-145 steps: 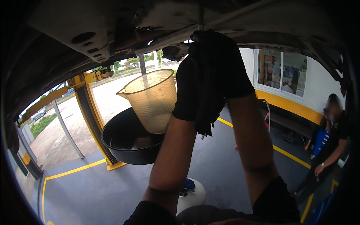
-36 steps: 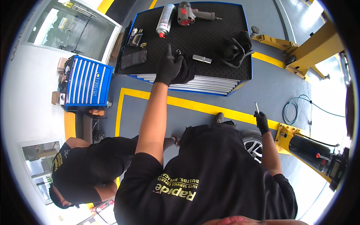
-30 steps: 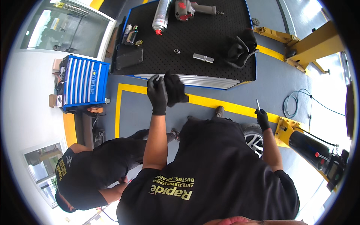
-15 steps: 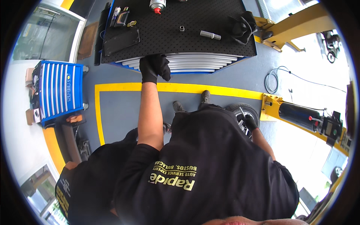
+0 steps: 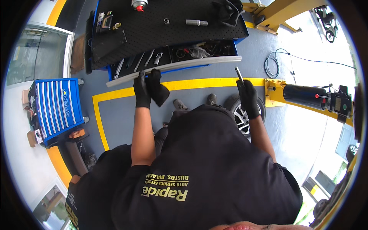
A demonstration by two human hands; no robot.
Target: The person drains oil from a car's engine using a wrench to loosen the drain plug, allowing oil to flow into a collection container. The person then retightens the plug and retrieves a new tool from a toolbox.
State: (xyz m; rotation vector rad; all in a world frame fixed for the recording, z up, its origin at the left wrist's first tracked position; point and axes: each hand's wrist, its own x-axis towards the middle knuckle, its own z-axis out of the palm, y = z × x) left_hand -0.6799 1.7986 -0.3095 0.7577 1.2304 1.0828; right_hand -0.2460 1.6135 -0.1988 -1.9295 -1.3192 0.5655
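My left hand [image 5: 142, 91], in a black glove, has its fingers closed over the silver front edge of a pulled-out drawer [image 5: 180, 66]. A limp black cloth-like piece [image 5: 158, 90] hangs beside it; whether it is held or worn I cannot tell. Inside the drawer lie long silver hand tools [image 5: 139, 61] on the left and a clear plastic bag [image 5: 197, 52] among small parts on the right. My gloved right hand [image 5: 248, 99] is closed on a slim silver metal tool [image 5: 239, 73], pointing up beyond the drawer's right end; its exact kind is unclear.
On the cabinet's perforated black top [image 5: 153, 34] are a spray can [image 5: 139, 4], a socket [image 5: 166, 21], a silver tube-shaped tool [image 5: 196, 22] and black gloves [image 5: 226, 12]. A wheel [image 5: 240, 117] is below my right hand. A person [image 5: 101, 172] is close at my left.
The drawer has come out toward me with my left hand at its edge, showing its contents. My right hand has risen from beside the wheel with the metal tool.
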